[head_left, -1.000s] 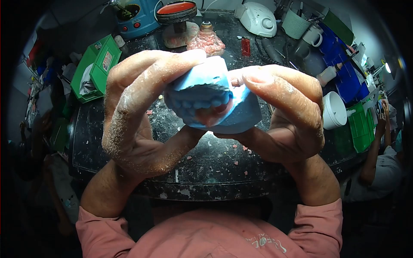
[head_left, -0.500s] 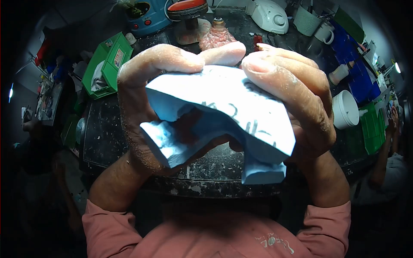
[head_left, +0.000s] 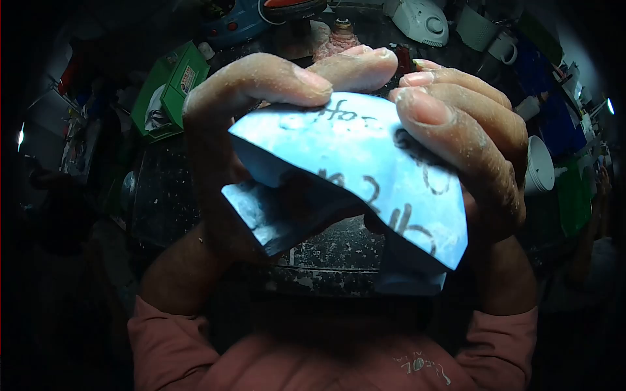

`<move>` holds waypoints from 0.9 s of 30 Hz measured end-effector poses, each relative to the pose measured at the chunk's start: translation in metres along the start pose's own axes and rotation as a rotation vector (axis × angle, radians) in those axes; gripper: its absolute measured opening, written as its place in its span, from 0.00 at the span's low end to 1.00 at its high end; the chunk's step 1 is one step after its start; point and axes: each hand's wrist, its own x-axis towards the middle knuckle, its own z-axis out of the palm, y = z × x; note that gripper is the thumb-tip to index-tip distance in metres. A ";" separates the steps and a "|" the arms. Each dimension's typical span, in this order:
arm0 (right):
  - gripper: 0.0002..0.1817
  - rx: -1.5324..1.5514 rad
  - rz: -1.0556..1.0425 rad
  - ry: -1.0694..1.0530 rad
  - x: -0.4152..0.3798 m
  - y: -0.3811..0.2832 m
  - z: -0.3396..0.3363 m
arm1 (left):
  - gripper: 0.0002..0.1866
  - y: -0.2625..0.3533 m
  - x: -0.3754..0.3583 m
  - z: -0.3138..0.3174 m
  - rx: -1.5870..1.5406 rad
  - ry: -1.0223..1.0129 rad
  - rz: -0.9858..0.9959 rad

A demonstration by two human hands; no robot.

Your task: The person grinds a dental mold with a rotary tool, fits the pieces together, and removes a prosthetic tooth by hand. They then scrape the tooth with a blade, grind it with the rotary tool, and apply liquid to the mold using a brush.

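dark and full of white specks, the bench (head_left: 163, 195) lies below, with a green bin (head_left: 189, 78) on the left and a white tub (head_left: 540, 166) on the right. up over the bench, near the camera, is a blue tooth model (head_left: 339, 146). both hands have it in a firm grip: the left hand (head_left: 212, 117) pinches its left side, and the right hand (head_left: 486, 143) hugs its right side. what is new is that the model has turned, so its row of teeth has gone from sight and its flat side has come to the camera. the dark writing (head_left: 402, 218) has got easier to see as the white glare fades (not all of it is clear enough to read). so this flat side seems to be the one to look at now.
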 end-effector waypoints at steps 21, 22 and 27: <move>0.24 0.119 0.017 -0.052 -0.004 0.004 -0.004 | 0.40 -0.001 0.005 0.004 0.049 0.005 0.273; 0.24 0.119 0.018 -0.052 -0.004 0.005 -0.005 | 0.40 -0.001 0.004 0.004 0.050 0.011 0.240; 0.24 0.126 0.030 -0.074 -0.005 0.003 -0.006 | 0.36 0.002 -0.001 0.000 0.056 0.042 0.077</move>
